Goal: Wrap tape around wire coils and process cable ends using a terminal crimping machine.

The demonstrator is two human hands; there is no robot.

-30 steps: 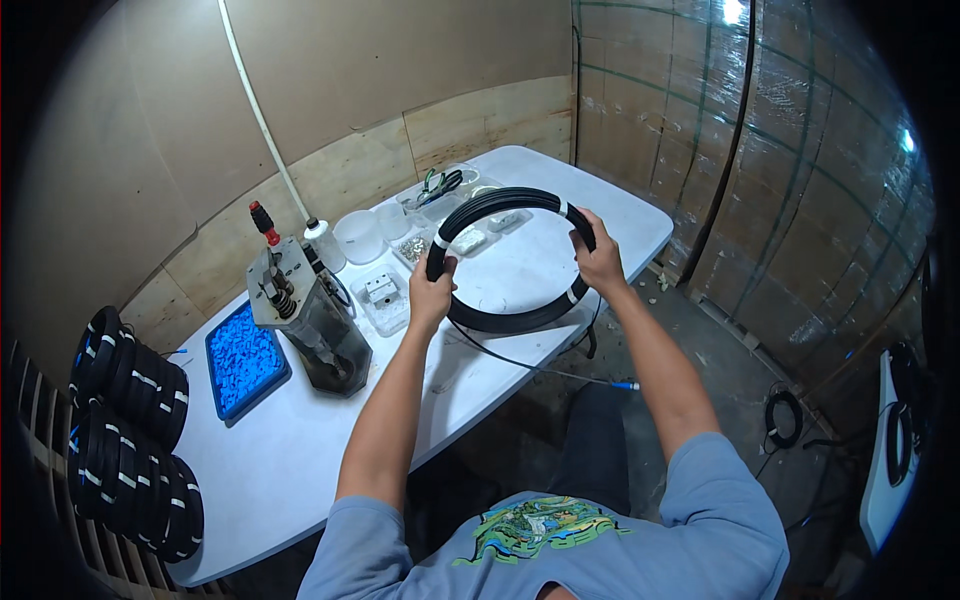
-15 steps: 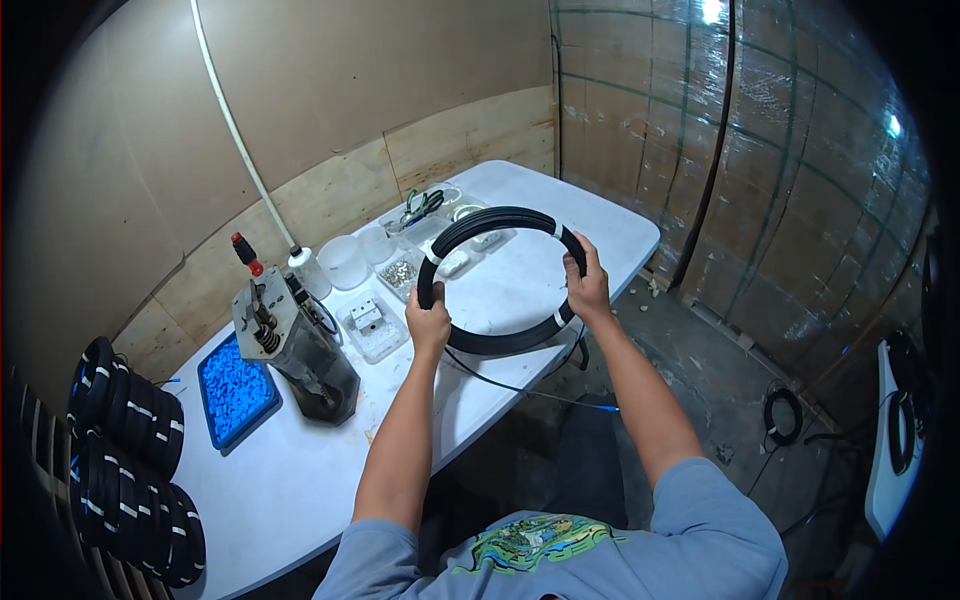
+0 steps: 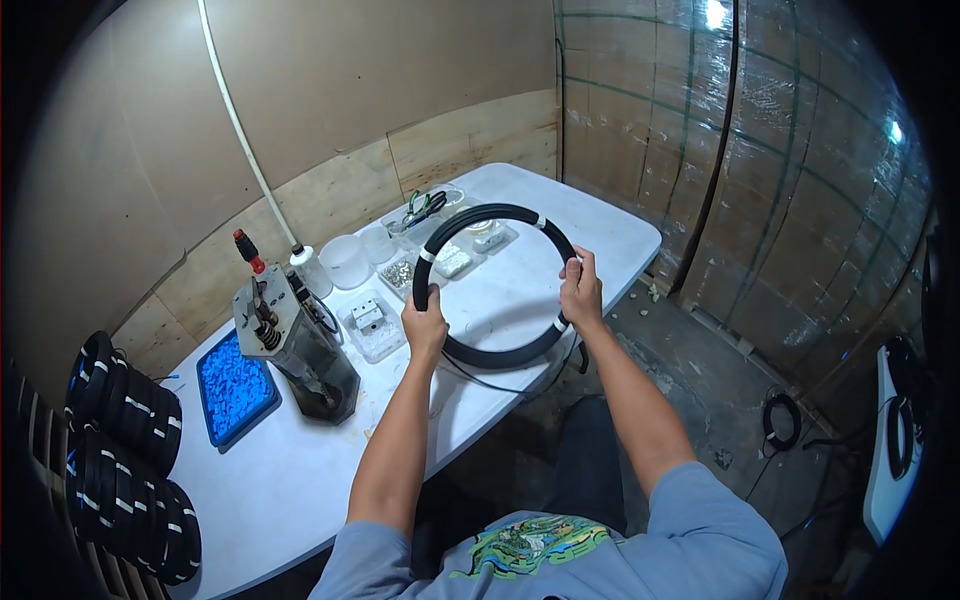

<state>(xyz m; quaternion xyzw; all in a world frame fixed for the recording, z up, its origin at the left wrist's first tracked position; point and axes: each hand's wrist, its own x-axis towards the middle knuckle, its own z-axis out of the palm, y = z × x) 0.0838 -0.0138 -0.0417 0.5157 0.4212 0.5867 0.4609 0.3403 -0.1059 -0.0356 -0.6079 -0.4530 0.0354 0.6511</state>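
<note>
Tabletop (image 3: 230,500): white, with a plywood strip (image 3: 470,130) on the wall at twelve o'clock.
Cable coil (image 3: 500,357): black, banded in white, held up at the view's centre.
Left hand (image 3: 424,322): curled around the coil's nine o'clock side.
Right hand (image 3: 582,290): closed around its three o'clock side.
Eight o'clock of the coil: metal device (image 3: 310,365), blue tray (image 3: 240,436) of blue pieces (image 3: 232,385), stacked black coils (image 3: 130,490).

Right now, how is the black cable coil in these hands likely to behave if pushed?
The black cable coil is probably fairly stiff, as it holds a round ring between left hand and right hand. White bands likely limit unravelling. The loose strand sagging below may flop or snag.
</note>
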